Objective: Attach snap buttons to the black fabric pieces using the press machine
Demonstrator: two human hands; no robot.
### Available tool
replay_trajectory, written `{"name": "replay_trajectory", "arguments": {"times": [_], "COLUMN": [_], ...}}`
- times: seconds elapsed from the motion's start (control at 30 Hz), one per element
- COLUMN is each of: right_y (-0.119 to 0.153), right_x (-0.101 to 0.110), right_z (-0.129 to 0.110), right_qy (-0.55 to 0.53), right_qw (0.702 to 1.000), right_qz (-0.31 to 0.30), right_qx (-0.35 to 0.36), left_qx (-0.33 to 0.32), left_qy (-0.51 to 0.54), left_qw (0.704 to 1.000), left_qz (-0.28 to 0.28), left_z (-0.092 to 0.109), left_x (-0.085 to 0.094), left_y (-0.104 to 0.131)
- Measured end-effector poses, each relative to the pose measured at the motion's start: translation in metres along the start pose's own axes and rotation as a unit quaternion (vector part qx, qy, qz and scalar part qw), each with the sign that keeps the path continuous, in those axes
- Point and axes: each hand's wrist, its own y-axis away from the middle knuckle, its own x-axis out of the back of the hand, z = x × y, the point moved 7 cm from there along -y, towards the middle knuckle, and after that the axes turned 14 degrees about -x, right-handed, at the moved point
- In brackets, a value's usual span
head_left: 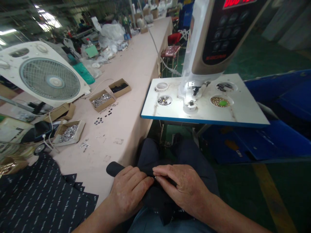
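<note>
Over my lap lies a piece of black fabric [157,200], bunched between both hands. My left hand [131,187] is closed on it, and a rolled black end sticks out beyond the knuckles. My right hand [181,184] pinches a tiny shiny metal piece [155,176] between thumb and fingertips, right beside the left fingertips and against the fabric. Beyond the hands stands a pressing machine [206,48] with a lit head over its white table [204,111]. Round wells in that table hold small parts.
On the long table [128,119] at left are a box of metal fasteners [69,133], another fastener box [102,99], a box of black pieces [119,87], loose parts, a white fan [52,79] and printed black fabric [41,197]. Blue bins [274,139] stand at right.
</note>
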Motion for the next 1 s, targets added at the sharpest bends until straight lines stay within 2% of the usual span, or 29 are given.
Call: {"name": "replay_trajectory", "arguments": {"times": [0.17,0.37,0.47,0.6,0.73,0.83,0.93,1.0], "right_y": [0.002,0.003,0.006,0.009,0.005,-0.002,-0.01,-0.013], "right_x": [0.004,0.017,0.016,0.003,-0.008,-0.009,-0.005,-0.003], "right_z": [-0.011,-0.019,-0.023,-0.019,-0.001,0.011,0.017,0.018], "right_qy": [0.07,0.081,0.088,0.11,0.121,0.092,0.017,-0.062], "right_qw": [0.996,0.995,0.993,0.989,0.989,0.991,0.988,0.976], "right_qz": [-0.017,-0.055,-0.079,-0.094,-0.081,-0.089,-0.117,-0.156], "right_qx": [0.046,0.0,0.006,0.016,-0.006,-0.035,-0.095,-0.141], "left_qx": [0.023,0.076,0.118,0.201,0.279,0.337,0.378,0.403], "left_qy": [0.015,0.043,0.063,0.084,0.146,0.202,0.28,0.342], "left_qw": [0.999,0.996,0.991,0.975,0.946,0.913,0.872,0.837], "left_qz": [0.018,0.029,0.009,-0.033,-0.074,-0.109,-0.135,-0.141], "left_z": [-0.003,-0.011,-0.017,-0.027,-0.034,-0.039,-0.043,-0.044], "left_x": [0.0,-0.003,-0.009,-0.018,-0.024,-0.03,-0.037,-0.041], "left_y": [0.0,-0.003,-0.001,0.003,0.002,0.003,0.007,0.011]}}
